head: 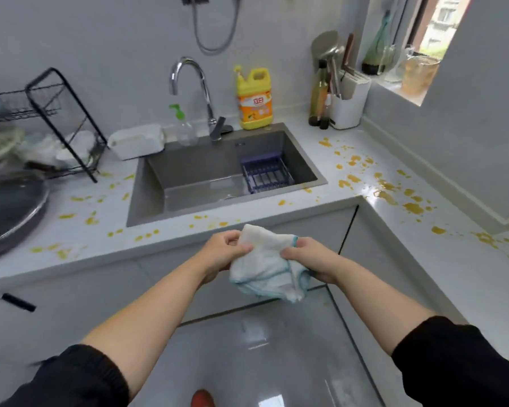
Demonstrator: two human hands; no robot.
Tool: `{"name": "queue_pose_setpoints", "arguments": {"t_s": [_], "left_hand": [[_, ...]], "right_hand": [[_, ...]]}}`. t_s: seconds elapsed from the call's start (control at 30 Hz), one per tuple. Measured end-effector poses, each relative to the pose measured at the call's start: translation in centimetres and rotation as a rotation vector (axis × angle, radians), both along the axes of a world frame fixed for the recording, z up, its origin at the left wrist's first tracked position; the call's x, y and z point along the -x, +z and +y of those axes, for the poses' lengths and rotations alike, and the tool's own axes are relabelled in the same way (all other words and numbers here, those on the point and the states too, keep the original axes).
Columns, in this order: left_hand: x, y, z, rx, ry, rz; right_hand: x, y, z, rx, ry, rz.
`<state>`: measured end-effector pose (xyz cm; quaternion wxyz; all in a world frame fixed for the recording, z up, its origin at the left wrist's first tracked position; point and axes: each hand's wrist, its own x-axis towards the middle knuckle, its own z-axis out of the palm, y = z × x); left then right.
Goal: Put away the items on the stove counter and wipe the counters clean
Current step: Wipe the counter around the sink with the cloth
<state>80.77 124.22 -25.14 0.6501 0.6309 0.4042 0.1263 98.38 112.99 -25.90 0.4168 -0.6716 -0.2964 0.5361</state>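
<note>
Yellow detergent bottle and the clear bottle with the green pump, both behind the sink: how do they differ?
The yellow detergent bottle is opaque with an orange label; the clear pump bottle is see-through, no label visible. The yellow bottle is taller and wider than the clear one. It stands right of the faucet, the clear one left. Both stand upright behind the sink.

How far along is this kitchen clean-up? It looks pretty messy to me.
Early. No wiped stretch shows yet. In hand: the left hand and right hand grip a white cloth in front of the sink, off the counter. Remaining: yellow splatters on both sides of the sink, thickest on the right.
</note>
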Motion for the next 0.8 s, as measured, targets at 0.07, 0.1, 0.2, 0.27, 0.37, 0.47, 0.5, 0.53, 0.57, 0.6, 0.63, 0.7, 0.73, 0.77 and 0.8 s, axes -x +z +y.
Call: {"name": "queue_pose_setpoints", "arguments": {"t_s": [0.07,0.1,0.2,0.27,0.37,0.47,0.5,0.53,0.57,0.6,0.63,0.7,0.73,0.77,0.8], "left_hand": [[4.3,0.1,1.7,-0.005,0.082,-0.007],[6.1,-0.1,2.5,-0.014,0.13,-0.008],[12.6,-0.6,5.8,-0.035,0.28,-0.016],[17.0,-0.8,8.2,-0.056,0.339,-0.018],[23.7,-0.6,11.7,-0.081,0.388,-0.003],[30.2,-0.8,15.5,-0.068,0.404,0.055],[31.6,-0.7,16.5,-0.071,0.4,0.076],[32.6,-0.7,17.4,-0.075,0.4,0.095],[33.7,-0.6,18.8,-0.078,0.403,0.11],[34.3,-0.6,19.7,-0.083,0.409,0.116],[34.9,-0.7,20.7,-0.076,0.415,0.122],[35.3,-1.2,22.6,-0.044,0.402,0.118],[35.1,-1.3,23.2,-0.024,0.385,0.108],[35.0,-1.4,24.1,-0.009,0.378,0.091],[34.8,-1.7,25.1,0.003,0.384,0.07]], "right_hand": [[3.4,0.3,2.8,-0.006,0.088,0.055],[4.9,0.4,4.0,-0.003,0.125,0.105],[10.5,0.7,8.7,0.032,0.268,0.232],[14.8,1.0,12.2,0.063,0.321,0.312],[21.7,0.9,17.1,0.087,0.388,0.388],[28.5,0.8,21.0,0.122,0.43,0.471],[30.0,0.6,21.8,0.123,0.415,0.507],[31.2,0.4,22.4,0.122,0.389,0.548],[32.5,0.1,23.4,0.126,0.35,0.584],[33.2,0.0,24.1,0.133,0.317,0.616],[33.7,-0.2,24.8,0.135,0.305,0.643],[34.1,-0.4,26.4,0.154,0.281,0.686],[34.1,-0.4,27.1,0.167,0.266,0.698],[34.1,-0.5,28.1,0.183,0.252,0.715],[34.2,-0.5,29.1,0.194,0.241,0.728]]}}
